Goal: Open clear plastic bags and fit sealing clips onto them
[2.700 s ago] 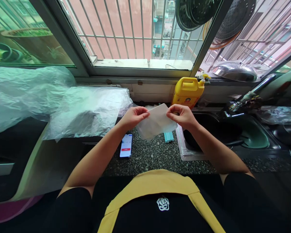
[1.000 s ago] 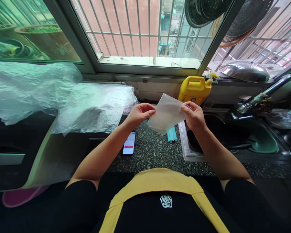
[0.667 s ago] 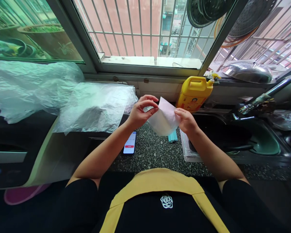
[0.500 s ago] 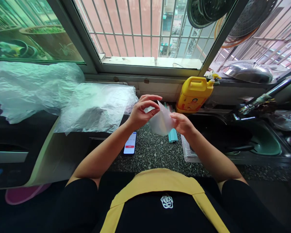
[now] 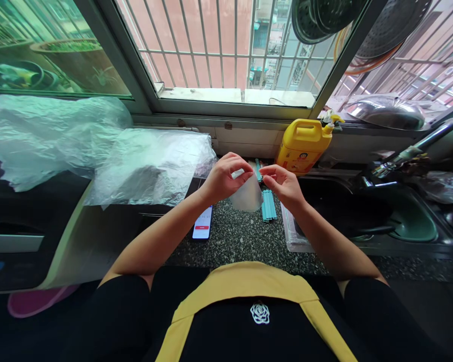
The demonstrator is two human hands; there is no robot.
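My left hand [image 5: 228, 176] pinches the upper edge of a small, translucent white plastic bag [image 5: 247, 195] between thumb and fingertips. The bag hangs below the fingers, over the counter. Just to its right, my right hand [image 5: 286, 188] is raised with the thumb and index finger slightly apart, seemingly empty. Beneath and between the hands lies a row of blue-green sticks [image 5: 269, 206] on the dark speckled counter [image 5: 245, 241]. A phone [image 5: 202, 223] with a lit screen rests below my left wrist.
Large clear plastic bags [image 5: 147, 166] cover the counter's left side. A yellow jug [image 5: 304, 146] stands at the back, left of the faucet [image 5: 396, 162]. A clear plastic package [image 5: 296, 236] lies under my right forearm, beside the sink [image 5: 447, 240]. A barred window rises behind.
My right hand has let go of the bag's right side and shifted slightly up and right. The bag now hangs from my left hand alone, no longer stretched between both.
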